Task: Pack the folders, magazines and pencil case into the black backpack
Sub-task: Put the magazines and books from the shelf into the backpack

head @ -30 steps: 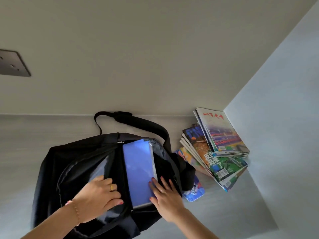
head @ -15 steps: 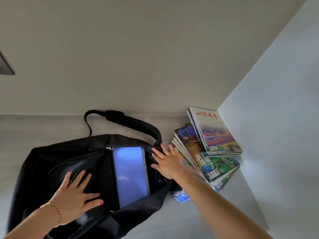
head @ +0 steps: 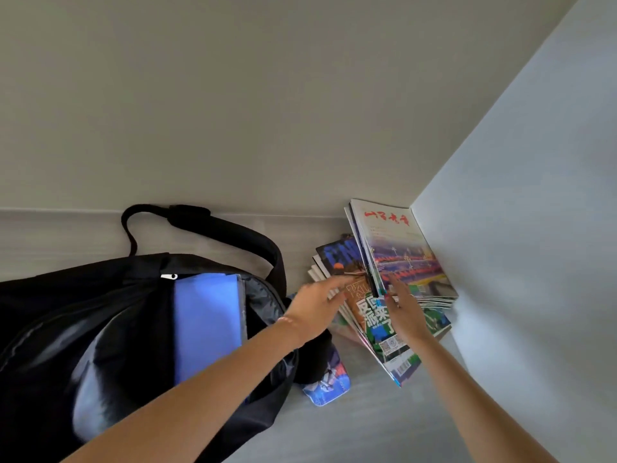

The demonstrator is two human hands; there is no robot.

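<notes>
Both hands (head: 360, 305) on magazines (head: 384, 295) — backpack (head: 100, 329) beside.

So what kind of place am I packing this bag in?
Probably a built-in desk or shelf nook indoors: a pale tabletop boxed in by plain walls at a corner, holding a magazine stack and a black backpack.
</notes>
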